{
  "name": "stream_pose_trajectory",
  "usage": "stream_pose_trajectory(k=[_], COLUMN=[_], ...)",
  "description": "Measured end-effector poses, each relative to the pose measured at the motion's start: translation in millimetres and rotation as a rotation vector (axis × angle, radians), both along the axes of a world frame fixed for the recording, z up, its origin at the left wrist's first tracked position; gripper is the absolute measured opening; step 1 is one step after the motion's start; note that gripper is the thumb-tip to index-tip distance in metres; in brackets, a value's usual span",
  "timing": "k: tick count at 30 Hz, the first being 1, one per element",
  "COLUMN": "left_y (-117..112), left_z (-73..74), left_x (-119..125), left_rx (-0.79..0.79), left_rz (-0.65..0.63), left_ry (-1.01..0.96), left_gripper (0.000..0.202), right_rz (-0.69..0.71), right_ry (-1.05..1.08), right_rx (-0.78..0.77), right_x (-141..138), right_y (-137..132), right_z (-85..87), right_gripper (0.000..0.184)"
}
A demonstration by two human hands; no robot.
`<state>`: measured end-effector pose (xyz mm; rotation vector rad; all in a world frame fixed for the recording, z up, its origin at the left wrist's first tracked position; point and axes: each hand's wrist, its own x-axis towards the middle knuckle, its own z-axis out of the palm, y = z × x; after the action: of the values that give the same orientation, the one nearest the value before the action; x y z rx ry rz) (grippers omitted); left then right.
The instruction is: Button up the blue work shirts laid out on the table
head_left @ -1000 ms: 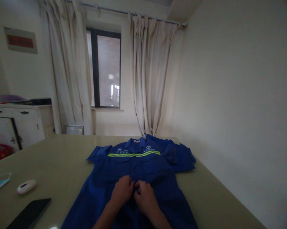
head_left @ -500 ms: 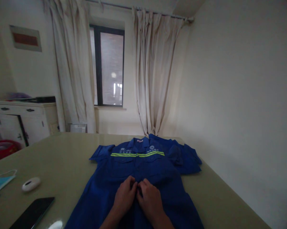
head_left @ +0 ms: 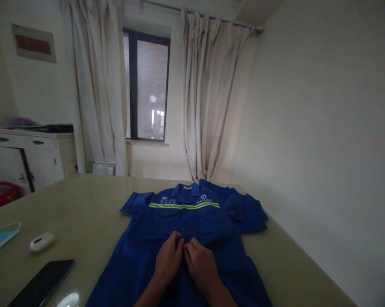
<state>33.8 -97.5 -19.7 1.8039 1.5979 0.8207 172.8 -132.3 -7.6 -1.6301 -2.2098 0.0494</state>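
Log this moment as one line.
left hand: on blue shirt | right hand: on blue shirt | blue shirt: spread on table | phone: on table

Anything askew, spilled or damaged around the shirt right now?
Nothing stands out: the blue shirt lies spread on the table, the left hand and right hand close together on its front. No spill or tear shows, though the light is dim.

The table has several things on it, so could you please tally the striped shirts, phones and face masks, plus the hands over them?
Striped shirt: 1
Phone: 1
Face mask: 1
Hands: 2 (left hand, right hand)
Total: 5
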Motion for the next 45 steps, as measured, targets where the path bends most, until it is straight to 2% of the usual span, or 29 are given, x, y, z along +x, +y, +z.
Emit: stream_pose_trajectory(k=[5,9,15,17,18,20,22,24,27,30,35,38,41,42,45], left_y=[0,1,6,10,11,10,6,-1,-11,-17,-27,-36,-38,-36,-23], left_z=[-2.3,-5.7,-9.2,-12.0,-13.7,-17.4,-20.3,-21.5,-19.0,-14.2,-12.9,-9.1,2.1,5.9,12.1], left_x=[0,3,5,2,1,-2,-2,-1,4,7,2,-7,-15,-16,-14], left_rx=[0.025,0.035,0.114,0.113,0.107,0.109,0.156,0.215,0.217,0.179,0.142,0.114,0.028,-0.005,-0.060], left_rz=[0.009,0.016,-0.035,-0.061,-0.090,-0.188,-0.279,-0.299,-0.222,-0.166,-0.186,-0.323,-0.426,-0.410,-0.260], left_ry=[-0.100,-0.143,-0.313,-0.359,-0.372,-0.374,-0.311,-0.153,0.144,0.294,0.267,0.144,0.101,0.111,0.156], left_gripper=[0.019,0.024,0.030,0.033,0.034,0.036,0.046,0.058,0.067,0.067,0.055,0.049,0.028,0.023,0.031], right_rz=[0.022,-0.043,-0.160,-0.181,-0.181,-0.149,-0.081,-0.029,-0.023,-0.038,-0.096,-0.104,-0.160,-0.173,-0.162], right_ry=[0.196,0.416,0.509,0.561,0.588,0.620,0.608,0.564,0.508,0.482,0.331,0.175,0.144,0.155,0.182], right_rx=[-0.002,-0.013,0.012,0.027,0.036,0.057,0.069,0.057,0.012,-0.002,-0.081,-0.177,-0.116,-0.083,-0.050], right_x=[3,5,8,10,11,12,11,10,8,5,4,6,6,6,3], right_y=[2,7,12,12,12,11,9,8,8,8,0,-5,1,4,16], right_z=[-4.3,-8.7,-14.2,-15.5,-15.9,-15.7,-14.5,-12.8,-11.4,-11.9,-0.9,17.4,28.8,28.3,14.9], right_gripper=[0.025,0.019,0.014,0.007,0.009,0.028,0.036,0.033,0.030,0.029,0.030,0.027,0.027,0.029,0.030])
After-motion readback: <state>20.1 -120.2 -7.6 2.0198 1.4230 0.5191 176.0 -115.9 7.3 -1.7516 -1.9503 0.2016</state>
